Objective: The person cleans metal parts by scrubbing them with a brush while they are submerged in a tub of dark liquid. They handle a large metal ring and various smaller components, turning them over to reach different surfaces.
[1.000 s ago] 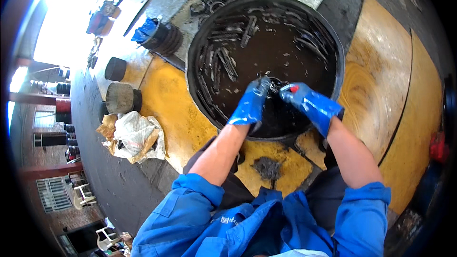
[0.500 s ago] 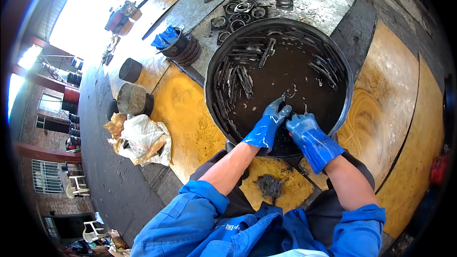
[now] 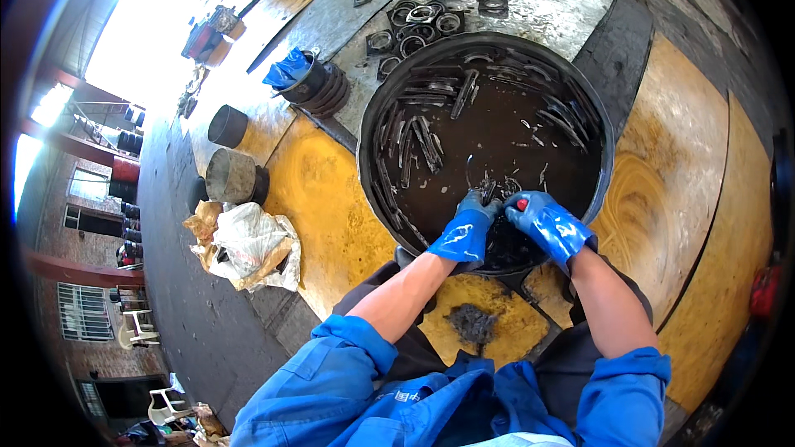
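Both hands at work in a wide dark tub (image 3: 609, 136) of brown liquid, over its near side. Left hand (image 3: 475, 222), in a long blue glove: fingers bent inward beside a dark, glossy cluster (image 3: 495, 188); whether they grip it, I cannot tell from here. Right hand (image 3: 545, 221), gloved alike: fingers curled closed about a small red object (image 3: 522, 204), only partly visible, its kind unclear. The hands meet almost touching over the liquid, presumably so that both reach the same piece and drips fall back inside; the gloves presumably keep the wet off the skin. Dark strips (image 3: 426, 145) lie along the tub's left inner side, with more strips (image 3: 565, 126) at the right, an arrangement that seems to leave the middle open for the hands.

Surroundings: beyond the far rim, a heap of dark ring-shaped parts (image 3: 418, 31); to the left, a dark container holding blue plastic (image 3: 288, 69), two cylindrical buckets (image 3: 231, 175) and a crumpled white sack (image 3: 248, 240). Yellowish boards (image 3: 327, 186) underlie much of this, perhaps as floor protection. A grey clump (image 3: 472, 324) sits between the legs; the strips crowding the left side appear the nearest obstacle to the left hand
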`<action>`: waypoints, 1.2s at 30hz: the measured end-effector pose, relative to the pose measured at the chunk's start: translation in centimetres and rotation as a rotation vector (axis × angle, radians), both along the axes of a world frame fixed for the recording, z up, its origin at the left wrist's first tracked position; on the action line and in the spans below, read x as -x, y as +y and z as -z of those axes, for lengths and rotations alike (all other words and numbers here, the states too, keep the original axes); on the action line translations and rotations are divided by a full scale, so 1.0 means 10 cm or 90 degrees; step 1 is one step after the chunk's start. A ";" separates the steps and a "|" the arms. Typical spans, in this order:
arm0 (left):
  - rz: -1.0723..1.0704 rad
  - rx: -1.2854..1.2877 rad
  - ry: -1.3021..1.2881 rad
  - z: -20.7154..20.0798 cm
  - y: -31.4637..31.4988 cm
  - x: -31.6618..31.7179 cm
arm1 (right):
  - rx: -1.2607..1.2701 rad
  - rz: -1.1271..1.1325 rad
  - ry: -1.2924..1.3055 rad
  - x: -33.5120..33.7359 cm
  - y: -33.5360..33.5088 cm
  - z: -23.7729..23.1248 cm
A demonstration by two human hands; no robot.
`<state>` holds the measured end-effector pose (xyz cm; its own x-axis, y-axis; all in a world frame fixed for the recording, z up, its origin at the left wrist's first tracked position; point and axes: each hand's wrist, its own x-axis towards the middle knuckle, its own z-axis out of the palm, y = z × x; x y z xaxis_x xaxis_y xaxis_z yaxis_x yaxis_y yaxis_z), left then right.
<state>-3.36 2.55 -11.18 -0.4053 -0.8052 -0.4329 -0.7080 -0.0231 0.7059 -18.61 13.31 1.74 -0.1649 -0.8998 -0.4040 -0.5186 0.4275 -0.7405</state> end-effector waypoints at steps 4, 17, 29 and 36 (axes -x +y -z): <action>0.025 0.042 -0.035 -0.09 -0.14 -0.25 | -0.020 0.000 -0.100 -0.07 -0.07 -0.08; 0.141 0.044 0.062 -0.60 -0.16 -0.18 | 0.132 -0.387 0.504 -0.24 0.09 0.31; 0.084 -0.103 0.251 -0.69 -0.17 -0.31 | 0.033 -0.304 0.430 -0.20 -0.05 0.20; 0.010 -0.093 0.135 -0.94 -0.13 -0.25 | -0.005 0.068 -0.006 0.03 -0.08 0.23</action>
<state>-0.86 1.28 -1.76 -0.5112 -0.7331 -0.4486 -0.5457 -0.1265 0.8284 -18.94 12.52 -0.58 -0.2551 -0.8743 -0.4129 -0.4628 0.4853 -0.7418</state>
